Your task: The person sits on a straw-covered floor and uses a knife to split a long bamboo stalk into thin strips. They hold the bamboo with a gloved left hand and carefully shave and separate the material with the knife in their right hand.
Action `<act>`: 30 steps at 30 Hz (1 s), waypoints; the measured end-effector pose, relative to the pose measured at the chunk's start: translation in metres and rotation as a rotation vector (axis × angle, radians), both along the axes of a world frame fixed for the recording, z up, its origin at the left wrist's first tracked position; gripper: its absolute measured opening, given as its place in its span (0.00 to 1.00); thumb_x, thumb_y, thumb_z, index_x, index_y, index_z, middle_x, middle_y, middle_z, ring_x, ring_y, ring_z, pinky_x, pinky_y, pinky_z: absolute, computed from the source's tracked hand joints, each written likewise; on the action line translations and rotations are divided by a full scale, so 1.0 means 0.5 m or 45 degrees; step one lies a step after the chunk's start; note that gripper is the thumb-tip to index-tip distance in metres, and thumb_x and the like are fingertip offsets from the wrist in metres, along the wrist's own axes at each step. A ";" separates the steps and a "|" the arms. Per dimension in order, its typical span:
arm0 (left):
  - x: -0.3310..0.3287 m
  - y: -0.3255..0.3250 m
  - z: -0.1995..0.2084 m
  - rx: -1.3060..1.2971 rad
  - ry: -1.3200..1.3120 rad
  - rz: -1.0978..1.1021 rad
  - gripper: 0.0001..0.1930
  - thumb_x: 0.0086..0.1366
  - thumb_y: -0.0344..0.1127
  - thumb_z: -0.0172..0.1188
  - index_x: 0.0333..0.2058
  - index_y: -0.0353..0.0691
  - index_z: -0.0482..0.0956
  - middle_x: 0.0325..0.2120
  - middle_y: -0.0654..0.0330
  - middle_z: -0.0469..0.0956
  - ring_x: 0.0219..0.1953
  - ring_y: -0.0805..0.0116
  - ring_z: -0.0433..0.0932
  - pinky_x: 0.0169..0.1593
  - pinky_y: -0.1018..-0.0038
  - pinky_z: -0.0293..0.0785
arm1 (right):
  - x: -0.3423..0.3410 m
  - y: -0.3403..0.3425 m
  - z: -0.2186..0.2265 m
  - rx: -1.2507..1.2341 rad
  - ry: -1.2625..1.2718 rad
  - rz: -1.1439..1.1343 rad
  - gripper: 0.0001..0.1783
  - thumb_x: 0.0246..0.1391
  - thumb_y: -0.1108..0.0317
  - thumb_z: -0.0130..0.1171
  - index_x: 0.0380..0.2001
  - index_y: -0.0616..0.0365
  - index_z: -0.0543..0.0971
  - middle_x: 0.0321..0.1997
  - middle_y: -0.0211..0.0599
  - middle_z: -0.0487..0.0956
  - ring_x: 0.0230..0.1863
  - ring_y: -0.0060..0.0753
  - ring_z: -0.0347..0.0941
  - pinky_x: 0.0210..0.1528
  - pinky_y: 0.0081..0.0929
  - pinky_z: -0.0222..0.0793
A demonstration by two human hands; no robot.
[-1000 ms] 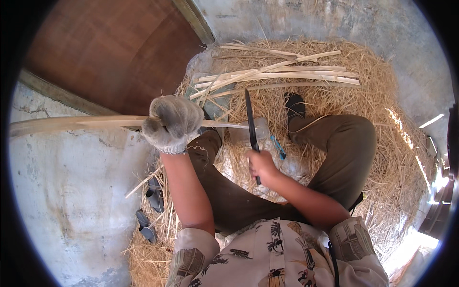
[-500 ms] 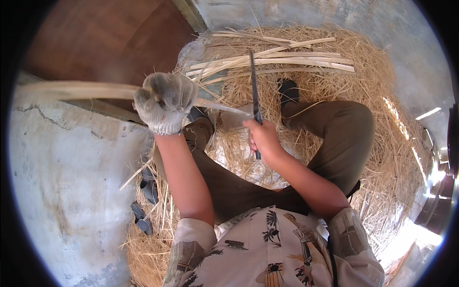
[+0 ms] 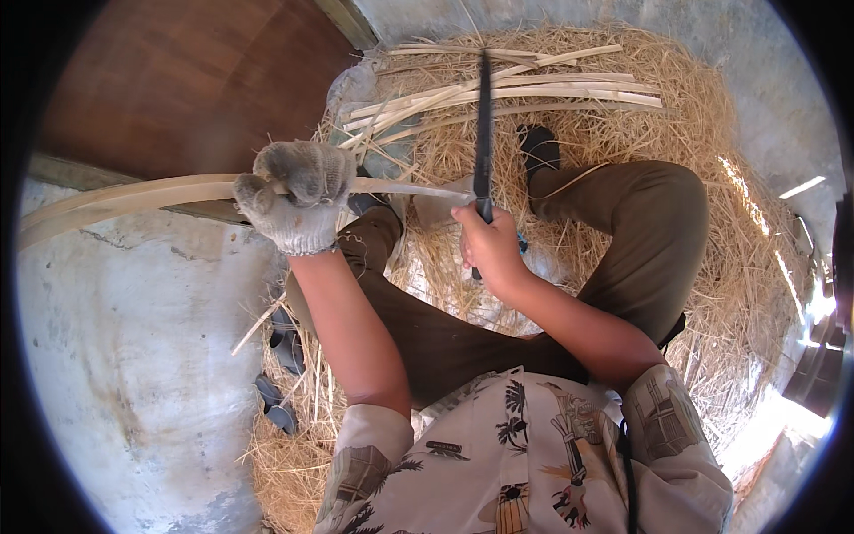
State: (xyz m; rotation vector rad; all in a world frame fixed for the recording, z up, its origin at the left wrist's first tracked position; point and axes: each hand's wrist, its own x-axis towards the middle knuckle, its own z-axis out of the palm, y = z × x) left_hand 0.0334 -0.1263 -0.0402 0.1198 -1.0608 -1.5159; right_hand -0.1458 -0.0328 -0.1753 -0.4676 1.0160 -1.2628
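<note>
In a dirty white knitted glove, my left hand is closed around a long, pale bamboo strip. The strip bows out past the left side of the view, and its thinner end reaches right to the blade. My bare right hand grips the dark handle of a long knife. Its narrow, dark blade points away from me, beside the strip's end. Whether blade and strip touch I cannot tell.
Several split bamboo strips lie across a heap of shavings beyond my feet. A brown panel stands at the far left, above a stained wall. Dark sandals lie by my left side.
My left hand has shifted slightly left and the strip has come into sharper view. The knife has moved a little right and farther away, standing more upright in the picture.
</note>
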 end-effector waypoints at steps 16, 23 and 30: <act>0.005 -0.023 0.012 -0.230 -0.206 -0.137 0.35 0.53 0.73 0.62 0.13 0.44 0.69 0.09 0.68 0.65 0.11 0.71 0.60 0.16 0.73 0.54 | 0.053 0.031 -0.009 -0.204 0.191 -0.024 0.18 0.60 0.62 0.60 0.19 0.58 0.71 0.14 0.24 0.65 0.18 0.17 0.58 0.21 0.26 0.55; -0.006 -0.008 0.013 -0.346 -0.245 -0.165 0.33 0.54 0.73 0.62 0.13 0.46 0.69 0.10 0.68 0.68 0.10 0.73 0.62 0.15 0.75 0.58 | 0.036 0.019 -0.024 0.187 0.377 0.412 0.20 0.60 0.58 0.58 0.19 0.56 0.68 0.11 0.26 0.65 0.08 0.26 0.61 0.11 0.32 0.57; -0.048 0.030 0.002 -0.369 -0.358 0.097 0.34 0.52 0.74 0.62 0.12 0.48 0.68 0.08 0.67 0.67 0.08 0.72 0.63 0.13 0.76 0.58 | 0.031 0.035 0.033 -0.171 0.164 0.032 0.15 0.63 0.63 0.56 0.23 0.57 0.70 0.15 0.20 0.65 0.20 0.12 0.58 0.23 0.21 0.55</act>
